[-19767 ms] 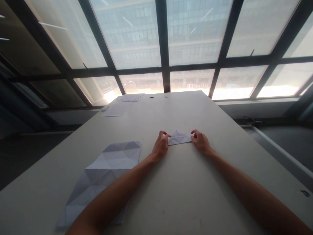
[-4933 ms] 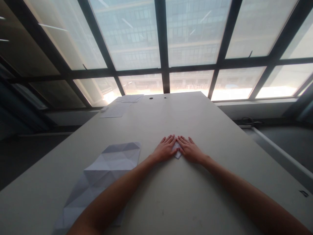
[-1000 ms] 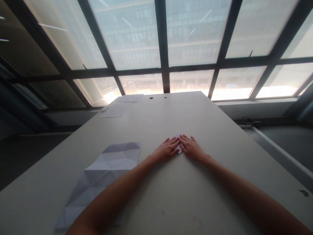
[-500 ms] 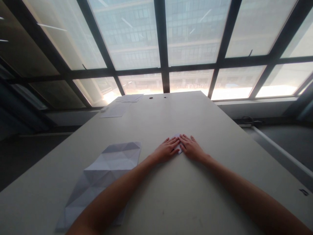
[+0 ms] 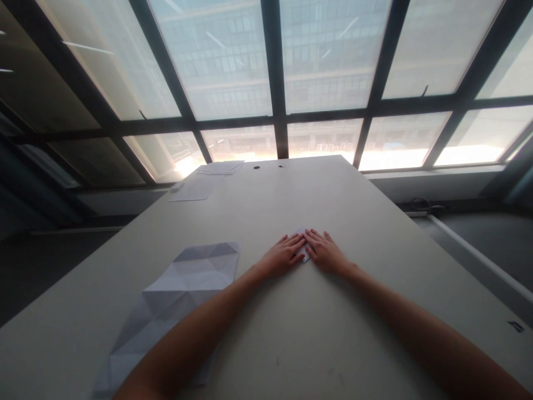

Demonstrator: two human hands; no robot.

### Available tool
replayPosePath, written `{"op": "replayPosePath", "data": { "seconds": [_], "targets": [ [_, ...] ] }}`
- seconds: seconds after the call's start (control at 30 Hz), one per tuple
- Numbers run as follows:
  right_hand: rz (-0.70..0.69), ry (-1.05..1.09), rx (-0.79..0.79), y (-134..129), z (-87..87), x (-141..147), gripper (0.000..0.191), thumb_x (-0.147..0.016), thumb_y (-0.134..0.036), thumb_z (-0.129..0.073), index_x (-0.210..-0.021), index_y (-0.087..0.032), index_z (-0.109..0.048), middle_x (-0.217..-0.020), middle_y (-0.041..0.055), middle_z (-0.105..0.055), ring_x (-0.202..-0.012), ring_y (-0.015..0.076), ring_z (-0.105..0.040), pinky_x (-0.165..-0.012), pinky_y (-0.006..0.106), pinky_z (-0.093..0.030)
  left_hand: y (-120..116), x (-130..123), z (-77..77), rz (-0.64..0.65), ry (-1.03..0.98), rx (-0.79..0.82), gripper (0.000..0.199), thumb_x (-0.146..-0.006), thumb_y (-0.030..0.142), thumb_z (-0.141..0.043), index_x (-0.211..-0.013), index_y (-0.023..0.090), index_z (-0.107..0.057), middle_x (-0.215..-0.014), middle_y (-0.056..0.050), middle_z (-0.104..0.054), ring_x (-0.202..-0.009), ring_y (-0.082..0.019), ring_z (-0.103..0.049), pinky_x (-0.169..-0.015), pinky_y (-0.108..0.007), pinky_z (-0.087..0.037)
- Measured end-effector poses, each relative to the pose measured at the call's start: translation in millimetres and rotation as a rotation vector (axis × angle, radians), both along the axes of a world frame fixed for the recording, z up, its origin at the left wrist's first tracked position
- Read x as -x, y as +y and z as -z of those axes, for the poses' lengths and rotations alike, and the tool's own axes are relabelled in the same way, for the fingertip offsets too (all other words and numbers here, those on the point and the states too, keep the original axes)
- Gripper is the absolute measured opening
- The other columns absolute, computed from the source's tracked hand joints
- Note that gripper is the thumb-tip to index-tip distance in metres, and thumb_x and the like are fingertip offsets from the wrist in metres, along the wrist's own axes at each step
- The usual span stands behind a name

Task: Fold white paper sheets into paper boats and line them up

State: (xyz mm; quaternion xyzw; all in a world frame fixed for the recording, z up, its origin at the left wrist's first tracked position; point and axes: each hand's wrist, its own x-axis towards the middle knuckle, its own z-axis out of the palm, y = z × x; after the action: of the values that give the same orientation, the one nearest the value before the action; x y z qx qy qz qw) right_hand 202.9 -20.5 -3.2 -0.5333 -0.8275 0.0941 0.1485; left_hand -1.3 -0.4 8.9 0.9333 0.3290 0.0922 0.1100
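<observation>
Both hands are down on the desk (image 5: 300, 339), and right between them, under the fingertips, sits the small paper (image 5: 306, 258)! The left hand (image 5: 281, 258) comes in from nine o'clock, the right hand (image 5: 328, 254) from three. Each grip lies flat, fingers a little spread, pressing down and seemingly pinching nothing.

Here's the danger: most of that paper is covered, so a crooked edge could hide under those fingers. Press harder on one side than the other and, I'd say, it could skid or swivel on the smooth top. Drag the hands apart while pressing, and a thin layer might wrinkle or pull open.

Now look to eight o'clock: the big creased sheet (image 5: 189, 278), partly hidden by the left forearm (image 5: 195, 322). Whether they touch, I can't tell, but a sweep of that elbow could shove or crumple it. Out at ten o'clock, the loose papers (image 5: 194, 189) lie well apart from the hands and look the least at risk.
</observation>
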Motion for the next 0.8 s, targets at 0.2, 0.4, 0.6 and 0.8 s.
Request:
{"op": "replayPosePath", "data": {
  "seconds": [0.2,0.4,0.6,0.8],
  "targets": [
    [0.001,0.005,0.002,0.4,1.1,0.9,0.056,-0.099,-0.034,-0.031,-0.151,-0.014,-0.033,-0.157,0.0094,-0.031,-0.147,0.0215,-0.022,-0.120,0.048,-0.010,0.6,1.1,1.4,0.001,0.000,0.001,0.059,-0.103,0.050,-0.029,-0.156,0.028,-0.017,-0.161,-0.003,-0.020,-0.149,-0.019,-0.019,-0.121,-0.042,-0.014],
    [0.000,0.004,0.005,-0.2,0.4,2.4,0.057,-0.098,-0.033,-0.031,-0.152,-0.013,-0.033,-0.157,0.0104,-0.031,-0.147,0.0213,-0.022,-0.119,0.049,-0.011,0.5,1.9,0.5,-0.004,0.009,0.013,0.059,-0.102,0.049,-0.031,-0.156,0.028,-0.017,-0.160,-0.004,-0.023,-0.148,-0.019,-0.020,-0.121,-0.043,-0.013],
    [-0.002,0.007,0.007,0.9,1.9,3.3,0.057,-0.098,-0.033,-0.031,-0.152,-0.015,-0.033,-0.157,0.0109,-0.031,-0.147,0.0218,-0.023,-0.119,0.049,-0.011,0.8,2.9,0.6,-0.008,0.019,0.017,0.059,-0.102,0.048,-0.032,-0.156,0.028,-0.018,-0.161,-0.004,-0.022,-0.148,-0.019,-0.020,-0.121,-0.043,-0.014],
    [-0.006,0.024,0.002,1.4,3.2,3.7,0.056,-0.098,-0.033,-0.032,-0.151,-0.014,-0.034,-0.157,0.0105,-0.031,-0.147,0.0218,-0.024,-0.120,0.049,-0.010,1.0,4.5,1.1,-0.008,0.019,0.008,0.060,-0.102,0.049,-0.031,-0.156,0.025,-0.019,-0.161,-0.004,-0.022,-0.149,-0.018,-0.019,-0.121,-0.041,-0.013]
  ]
}}
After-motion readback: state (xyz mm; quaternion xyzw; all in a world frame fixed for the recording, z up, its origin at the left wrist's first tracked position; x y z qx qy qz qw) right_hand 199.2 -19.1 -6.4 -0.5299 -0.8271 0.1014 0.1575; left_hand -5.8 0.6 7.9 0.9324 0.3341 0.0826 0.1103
